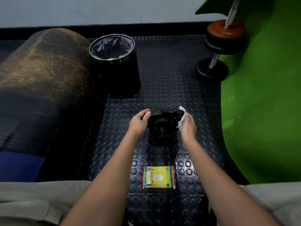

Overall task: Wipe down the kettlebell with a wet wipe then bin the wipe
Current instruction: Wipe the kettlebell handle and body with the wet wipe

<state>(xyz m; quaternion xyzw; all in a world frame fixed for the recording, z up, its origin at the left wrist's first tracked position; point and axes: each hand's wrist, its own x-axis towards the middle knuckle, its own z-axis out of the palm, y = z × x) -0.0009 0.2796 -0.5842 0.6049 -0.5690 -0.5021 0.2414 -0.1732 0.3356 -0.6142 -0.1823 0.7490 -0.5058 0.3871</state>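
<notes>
The black kettlebell (163,126) stands on the studded rubber floor (171,70) directly in front of the person, between the two forearms. The left hand (140,122) curls its fingers over the left end of the handle and steadies the weight; the right hand (187,126) pinches a white wet wipe (181,119) against the right end of the handle, where the horn meets the grip. The body already looks glossy, so wiping seems under way, though how much is covered cannot be told. To do this step well, the wipe should be drawn along the whole handle loop, wrapping round it rather than dabbing one face, then worked down both horns and round the ball, including the far side hidden from the head view. The left hand should keep firm hold so the kettlebell does not rock or roll on the studs. The lined black bin (114,51) stands well apart, farther off to the left, open-topped and ready. The yellow wipe packet (159,176) lies near the person.
</notes>
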